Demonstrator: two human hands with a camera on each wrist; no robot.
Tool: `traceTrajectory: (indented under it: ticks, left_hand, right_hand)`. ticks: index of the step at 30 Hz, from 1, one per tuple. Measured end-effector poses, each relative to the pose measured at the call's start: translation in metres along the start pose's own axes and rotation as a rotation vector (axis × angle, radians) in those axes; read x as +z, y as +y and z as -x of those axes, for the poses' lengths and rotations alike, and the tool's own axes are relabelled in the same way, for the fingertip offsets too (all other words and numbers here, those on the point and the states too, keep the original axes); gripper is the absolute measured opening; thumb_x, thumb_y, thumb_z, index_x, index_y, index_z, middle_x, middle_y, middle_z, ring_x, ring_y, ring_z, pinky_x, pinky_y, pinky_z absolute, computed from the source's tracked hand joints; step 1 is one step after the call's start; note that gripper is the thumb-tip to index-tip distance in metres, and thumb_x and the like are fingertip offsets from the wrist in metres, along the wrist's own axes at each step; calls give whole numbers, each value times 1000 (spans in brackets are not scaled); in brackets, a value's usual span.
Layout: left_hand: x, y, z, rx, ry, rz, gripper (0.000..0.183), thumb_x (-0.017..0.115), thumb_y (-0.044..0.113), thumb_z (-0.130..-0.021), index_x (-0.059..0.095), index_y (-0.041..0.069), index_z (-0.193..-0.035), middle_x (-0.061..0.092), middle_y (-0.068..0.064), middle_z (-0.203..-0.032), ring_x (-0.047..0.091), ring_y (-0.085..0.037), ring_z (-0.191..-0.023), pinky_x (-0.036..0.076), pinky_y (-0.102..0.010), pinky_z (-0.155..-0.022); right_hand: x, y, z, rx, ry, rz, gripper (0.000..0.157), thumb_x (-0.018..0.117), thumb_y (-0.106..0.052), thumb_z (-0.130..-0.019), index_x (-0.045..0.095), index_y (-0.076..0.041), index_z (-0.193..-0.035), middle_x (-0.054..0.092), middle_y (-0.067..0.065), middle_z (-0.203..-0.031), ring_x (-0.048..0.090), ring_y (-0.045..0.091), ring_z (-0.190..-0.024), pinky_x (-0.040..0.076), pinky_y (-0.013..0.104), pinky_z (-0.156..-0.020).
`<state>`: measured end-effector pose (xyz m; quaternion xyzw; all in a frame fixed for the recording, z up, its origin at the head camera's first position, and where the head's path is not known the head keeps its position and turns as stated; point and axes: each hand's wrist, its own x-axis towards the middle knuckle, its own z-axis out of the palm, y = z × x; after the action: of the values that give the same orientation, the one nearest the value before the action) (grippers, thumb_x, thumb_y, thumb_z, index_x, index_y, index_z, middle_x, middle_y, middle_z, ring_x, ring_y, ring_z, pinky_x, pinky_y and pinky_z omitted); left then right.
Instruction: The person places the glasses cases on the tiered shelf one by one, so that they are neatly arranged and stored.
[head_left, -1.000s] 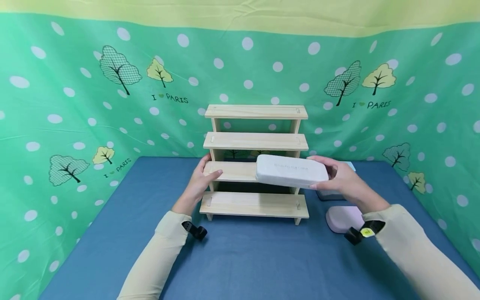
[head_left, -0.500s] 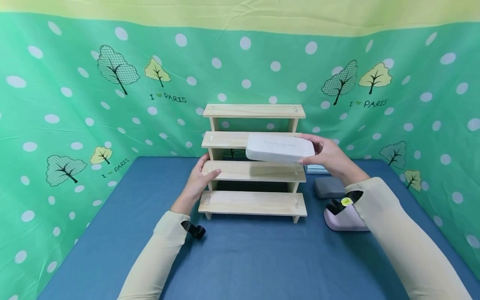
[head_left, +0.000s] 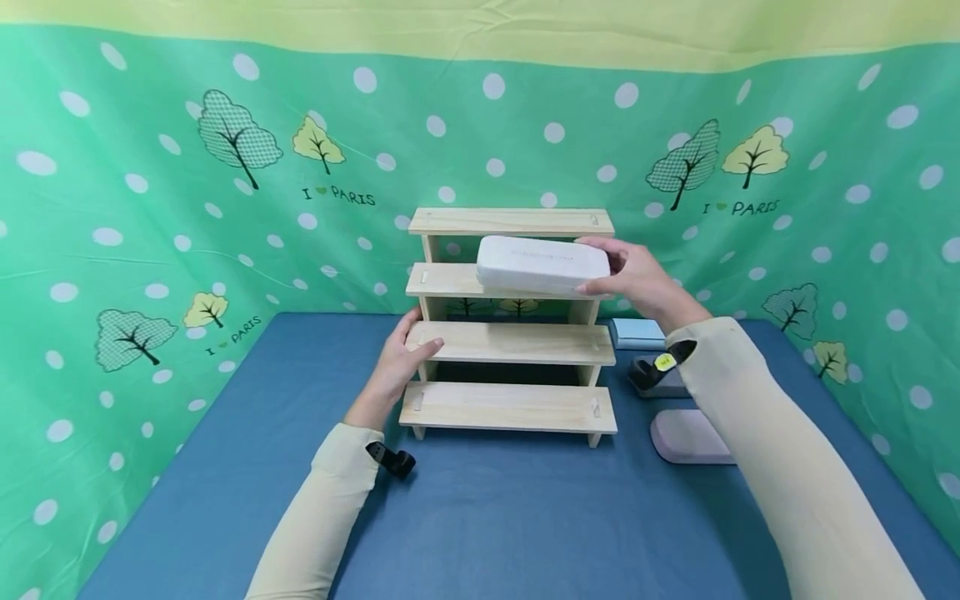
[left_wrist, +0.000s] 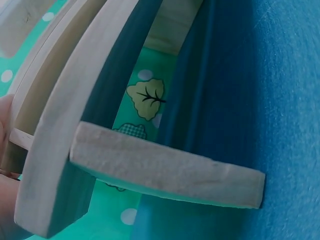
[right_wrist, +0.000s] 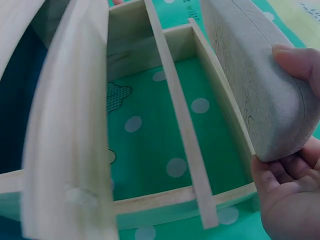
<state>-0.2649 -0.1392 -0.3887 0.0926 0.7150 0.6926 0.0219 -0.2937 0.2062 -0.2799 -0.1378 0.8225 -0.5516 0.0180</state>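
Right of the wooden shelf [head_left: 510, 343], a sleeve [head_left: 780, 458] hides one end of the lilac case [head_left: 686, 437], a wrist camera [head_left: 647, 372] part of the grey case [head_left: 675, 386]; at the shelf, the white case [head_left: 540, 273] bears unreadable lettering [head_left: 542, 253].

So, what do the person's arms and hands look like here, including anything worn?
The left sleeve and right sleeve are long, cream-coloured and plain. The left hand and right hand are ungloved. A small black device sits at each wrist; the left device is black, the right device bears a yellow label, its marking illegible.
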Motion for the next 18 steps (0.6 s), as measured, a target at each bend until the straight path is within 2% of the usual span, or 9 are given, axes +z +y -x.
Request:
traceTrajectory:
  ticks: [9, 18]
  left_hand:
    - [-1, -2, 0, 14, -8, -9, 76, 63, 4, -89, 18, 5, -150, 26, -22, -150, 30, -33, -135, 28, -45, -108]
    - [-3, -3, 0, 34, -14, -9, 75, 63, 4, -88, 20, 5, -150, 27, -22, -150, 32, -34, -134, 28, -46, -108]
  right_hand:
    - [-2, -13, -28, -7, -11, -40, 70, 77, -4, -75, 48, -11, -139, 48, 7, -132, 47, 18, -109, 42, 27, -87]
    - [-4, -26, -52, 24, -5, -85, 65, 78, -3, -74, 51, -11, -133, 51, 4, -127, 46, 19, -110, 40, 33, -91]
